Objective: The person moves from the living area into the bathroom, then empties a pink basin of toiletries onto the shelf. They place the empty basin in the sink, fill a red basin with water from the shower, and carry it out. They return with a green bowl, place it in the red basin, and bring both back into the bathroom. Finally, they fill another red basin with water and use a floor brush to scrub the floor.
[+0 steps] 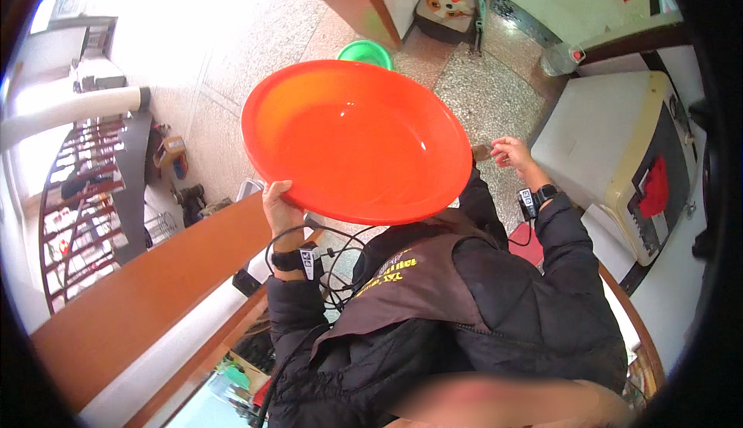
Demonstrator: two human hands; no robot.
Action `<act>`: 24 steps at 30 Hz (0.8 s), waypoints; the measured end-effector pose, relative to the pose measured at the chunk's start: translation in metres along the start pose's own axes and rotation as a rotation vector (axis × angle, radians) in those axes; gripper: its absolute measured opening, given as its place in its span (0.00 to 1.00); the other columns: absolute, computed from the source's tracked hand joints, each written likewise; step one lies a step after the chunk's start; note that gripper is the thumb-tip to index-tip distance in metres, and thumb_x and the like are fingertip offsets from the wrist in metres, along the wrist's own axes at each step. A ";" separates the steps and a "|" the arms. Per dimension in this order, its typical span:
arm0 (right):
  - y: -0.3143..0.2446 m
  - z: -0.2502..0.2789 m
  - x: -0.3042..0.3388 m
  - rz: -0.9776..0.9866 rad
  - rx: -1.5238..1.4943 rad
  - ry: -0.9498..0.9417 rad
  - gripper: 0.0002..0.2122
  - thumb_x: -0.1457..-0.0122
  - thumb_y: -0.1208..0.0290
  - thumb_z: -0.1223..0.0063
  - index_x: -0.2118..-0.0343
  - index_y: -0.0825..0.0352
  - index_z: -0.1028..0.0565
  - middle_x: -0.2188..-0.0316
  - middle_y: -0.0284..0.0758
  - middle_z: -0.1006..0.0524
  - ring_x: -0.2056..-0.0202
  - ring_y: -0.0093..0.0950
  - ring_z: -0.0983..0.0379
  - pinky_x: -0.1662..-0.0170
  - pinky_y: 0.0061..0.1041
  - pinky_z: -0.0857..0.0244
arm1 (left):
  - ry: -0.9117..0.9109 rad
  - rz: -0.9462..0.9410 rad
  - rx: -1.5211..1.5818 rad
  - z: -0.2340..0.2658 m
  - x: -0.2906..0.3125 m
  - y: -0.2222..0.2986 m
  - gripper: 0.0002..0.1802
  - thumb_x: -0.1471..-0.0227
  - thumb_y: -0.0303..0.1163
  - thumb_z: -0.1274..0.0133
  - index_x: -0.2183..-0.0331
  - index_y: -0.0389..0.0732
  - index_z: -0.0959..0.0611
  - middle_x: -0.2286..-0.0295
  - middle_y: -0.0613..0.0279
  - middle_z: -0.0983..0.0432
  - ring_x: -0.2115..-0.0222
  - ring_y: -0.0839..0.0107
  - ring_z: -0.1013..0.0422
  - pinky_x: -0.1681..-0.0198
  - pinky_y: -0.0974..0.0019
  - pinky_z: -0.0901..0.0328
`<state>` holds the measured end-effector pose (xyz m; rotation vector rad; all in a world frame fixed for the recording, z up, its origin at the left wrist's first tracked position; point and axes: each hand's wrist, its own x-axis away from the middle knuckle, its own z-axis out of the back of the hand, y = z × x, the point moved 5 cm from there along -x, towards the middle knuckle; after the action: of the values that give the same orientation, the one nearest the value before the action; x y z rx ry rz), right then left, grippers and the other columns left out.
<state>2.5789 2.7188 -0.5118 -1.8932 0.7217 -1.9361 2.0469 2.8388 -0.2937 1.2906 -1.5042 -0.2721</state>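
Note:
A large, round orange-red basin [356, 149] is tilted in front of me, its inside bare. My left hand [280, 210] grips its near left rim, with the thumb on the inner side and the fingers hidden beneath. To the right of the basin, my right hand [511, 154] is in the air, apart from the rim, its fingers loosely bent and spread with nothing seen in them. Just left of those fingertips a small brown thing [481, 152] shows, perhaps a shoe tip. Beyond the basin's far rim, a green basin [365, 53] is partly hidden.
On my right stands a white and beige appliance [600, 134] with a red cloth [656, 188] on it. A lidded bin [446, 11] and a clear plastic jug [559, 59] stand farther off. A wooden ledge [162, 261] and black cables [334, 251] are at my left.

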 end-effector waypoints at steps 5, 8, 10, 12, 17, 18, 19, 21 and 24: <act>0.005 -0.060 -0.020 -0.026 0.045 -0.119 0.11 0.41 0.65 0.53 0.59 0.64 0.26 0.70 0.34 0.21 0.75 0.22 0.25 0.71 0.24 0.28 | 0.139 -0.110 0.032 0.081 0.015 0.026 0.21 0.61 0.19 0.51 0.59 0.36 0.25 0.61 0.57 0.25 0.59 0.61 0.28 0.52 0.56 0.33; 0.011 -0.081 -0.047 -0.076 0.071 -0.121 0.11 0.42 0.67 0.51 0.59 0.64 0.26 0.71 0.34 0.21 0.77 0.22 0.25 0.72 0.24 0.28 | 0.181 -0.123 0.022 0.118 0.016 0.021 0.16 0.60 0.22 0.50 0.63 0.36 0.25 0.61 0.57 0.26 0.58 0.61 0.29 0.50 0.55 0.34; 0.011 -0.092 -0.071 -0.097 0.051 -0.146 0.11 0.42 0.68 0.50 0.59 0.65 0.26 0.72 0.35 0.21 0.78 0.23 0.25 0.74 0.25 0.28 | 0.220 -0.108 0.033 0.145 0.015 0.013 0.15 0.59 0.22 0.50 0.64 0.36 0.25 0.61 0.57 0.26 0.58 0.61 0.29 0.50 0.55 0.34; 0.007 -0.100 -0.095 -0.119 0.099 -0.160 0.10 0.42 0.68 0.50 0.59 0.66 0.26 0.73 0.35 0.21 0.78 0.23 0.25 0.75 0.25 0.29 | 0.267 -0.100 0.055 0.168 0.014 0.006 0.14 0.59 0.23 0.49 0.64 0.36 0.25 0.62 0.58 0.26 0.59 0.61 0.29 0.51 0.55 0.34; -0.039 -0.124 -0.159 -0.132 0.227 -0.196 0.10 0.41 0.69 0.51 0.60 0.67 0.26 0.73 0.34 0.22 0.79 0.21 0.26 0.76 0.23 0.30 | 0.372 -0.139 0.109 0.191 0.021 0.003 0.17 0.60 0.25 0.49 0.63 0.33 0.25 0.63 0.54 0.25 0.59 0.58 0.28 0.52 0.54 0.34; -0.052 -0.128 -0.167 -0.115 0.224 -0.185 0.10 0.42 0.70 0.50 0.60 0.68 0.26 0.73 0.34 0.22 0.79 0.21 0.26 0.77 0.22 0.30 | 0.398 -0.143 0.116 0.189 0.024 0.003 0.17 0.60 0.26 0.49 0.62 0.32 0.25 0.63 0.53 0.24 0.59 0.58 0.28 0.52 0.53 0.34; -0.063 -0.134 -0.172 -0.098 0.214 -0.244 0.10 0.42 0.70 0.50 0.60 0.68 0.26 0.73 0.34 0.22 0.79 0.21 0.26 0.77 0.22 0.30 | 0.437 -0.158 0.111 0.187 0.026 0.005 0.18 0.60 0.26 0.49 0.62 0.32 0.25 0.63 0.52 0.24 0.59 0.58 0.28 0.52 0.53 0.34; -0.085 -0.136 -0.180 -0.100 0.263 -0.252 0.10 0.42 0.70 0.50 0.60 0.68 0.26 0.73 0.34 0.22 0.79 0.21 0.26 0.76 0.23 0.30 | 0.449 -0.142 0.146 0.177 0.032 0.001 0.18 0.59 0.25 0.51 0.60 0.34 0.26 0.64 0.57 0.24 0.62 0.62 0.27 0.54 0.58 0.34; -0.102 -0.136 -0.172 -0.128 0.269 -0.341 0.12 0.41 0.66 0.49 0.59 0.68 0.26 0.71 0.37 0.21 0.75 0.23 0.25 0.73 0.26 0.28 | 0.316 -0.129 0.210 0.162 0.029 0.000 0.22 0.58 0.26 0.51 0.57 0.32 0.26 0.59 0.53 0.24 0.58 0.60 0.28 0.50 0.57 0.36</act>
<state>2.4645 2.9164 -0.5926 -2.0596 0.2330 -1.6191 1.9208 2.7438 -0.3403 1.5214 -1.2060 0.0102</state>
